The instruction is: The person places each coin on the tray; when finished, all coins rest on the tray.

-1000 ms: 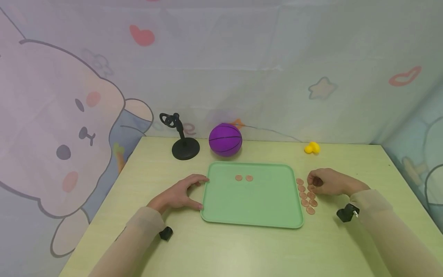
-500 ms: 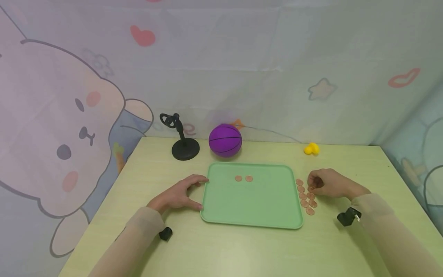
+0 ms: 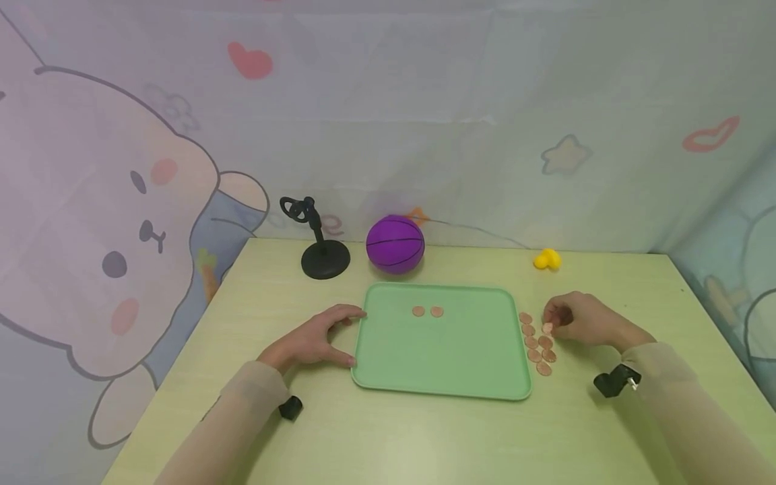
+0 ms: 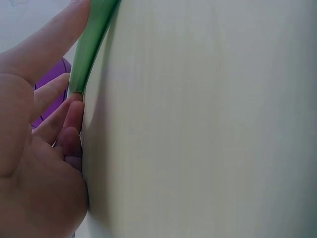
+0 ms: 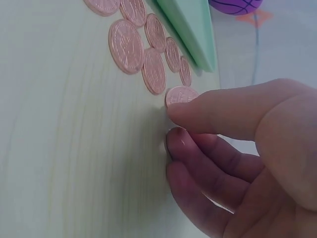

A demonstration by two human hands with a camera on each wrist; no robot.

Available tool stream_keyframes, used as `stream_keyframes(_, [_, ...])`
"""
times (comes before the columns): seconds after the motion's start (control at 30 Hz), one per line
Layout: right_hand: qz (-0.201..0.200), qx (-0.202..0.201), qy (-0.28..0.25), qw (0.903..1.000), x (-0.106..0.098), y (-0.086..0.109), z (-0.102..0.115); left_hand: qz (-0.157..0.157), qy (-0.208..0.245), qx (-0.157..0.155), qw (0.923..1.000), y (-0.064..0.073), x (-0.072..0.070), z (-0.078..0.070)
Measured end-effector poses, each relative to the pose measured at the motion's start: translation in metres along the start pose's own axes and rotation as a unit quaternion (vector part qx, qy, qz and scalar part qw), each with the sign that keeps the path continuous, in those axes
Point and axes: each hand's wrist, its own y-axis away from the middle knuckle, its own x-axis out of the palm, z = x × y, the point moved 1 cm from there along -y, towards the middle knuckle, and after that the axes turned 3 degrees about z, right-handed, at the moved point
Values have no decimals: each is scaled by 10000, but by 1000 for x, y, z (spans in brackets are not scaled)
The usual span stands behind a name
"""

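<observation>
Presently, coin in hand: one round, copper-coloured metal coin (image 3: 547,328), at the thumb tip of the right hand (image 3: 585,320); tilted against its flat neighbours. Whether it is fully clear of the pale wood-grain surface (image 3: 424,438) cannot be told.
Latest change: in the last half second the right hand has shifted slightly rightward; the coin, more covered then, now shows brighter between the fingertips.
Bearing on the work: judged a lift just begun, the coin apparently freed from lying flat; the hold looks slight.
Hands: well apart. Right, thumb and fingers curled in, seemingly pinching the coin. Left hand (image 3: 312,338), thumb and fingertip spread, touching the tray's left rim, without clamping.
Tray: light green, rectangular, round-cornered tray (image 3: 442,357), flat between the hands.
Coins on tray: two flat copper-coloured coins (image 3: 418,311), side by side near the far rim.
Loose coins: seven flat copper-coloured coins (image 3: 531,342), beside the tray's right rim, in two uneven columns.
Behind tray: black round-based stand (image 3: 325,261); purple ball with black lines (image 3: 395,244); small yellow rounded object (image 3: 547,259), farther right.
</observation>
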Motion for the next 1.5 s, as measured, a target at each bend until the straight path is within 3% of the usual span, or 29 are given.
stream_keyframes(0.53, [4, -127, -439, 9990, 0, 5, -8, 9, 38, -112, 9999, 1, 0, 0])
stream_keyframes(0.87, [138, 43, -380, 9992, -2, 7, -8, -1, 37, -86, 10000, 0, -1, 2])
stream_keyframes(0.97, [140, -82, -168, 9997, -2, 7, -7, 16, 27, -70, 10000, 0, -1, 2])
stream_keyframes(1.17, [-51, -244, 201, 9995, -1, 5, -5, -8, -2, -95, 10000, 0, -1, 3])
stream_keyframes(1.5, [-367, -299, 49, 9989, 1, -5, 5, 28, 57, -119, 9999, 0, 0, 1])
